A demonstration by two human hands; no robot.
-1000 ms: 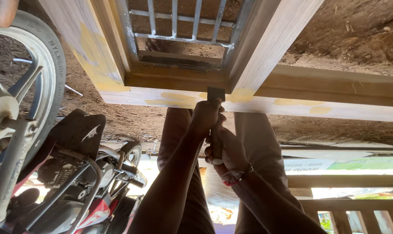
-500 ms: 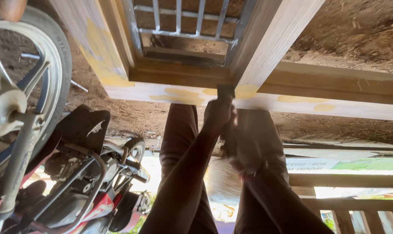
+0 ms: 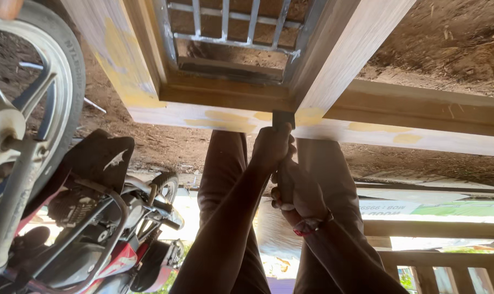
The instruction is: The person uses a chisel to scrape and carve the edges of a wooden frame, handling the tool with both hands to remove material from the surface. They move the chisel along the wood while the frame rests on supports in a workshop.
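Note:
The view is upside down, with the ground at the top. My left hand [image 3: 271, 148] grips a scraper [image 3: 283, 119] close behind its flat metal blade. My right hand [image 3: 301, 196], with a red band at the wrist, is closed around the handle further back. The blade presses on a pale wooden frame [image 3: 367, 130] where a cross rail meets an upright. Yellow filler patches [image 3: 219, 121] dot the rail on both sides of the blade. My legs in brown trousers [image 3: 220, 169] stand behind my arms.
A metal grille [image 3: 225, 27] fills the frame's opening. A motorcycle [image 3: 83, 218], its wheel [image 3: 34, 92] raised, stands at the left on bare earth. A wooden railing [image 3: 443, 267] and a printed banner [image 3: 421, 208] lie at the lower right.
Both hands have slid the scraper slightly right along the rail, towards the joint with the upright. The view has shifted a little; the motorcycle stays put.

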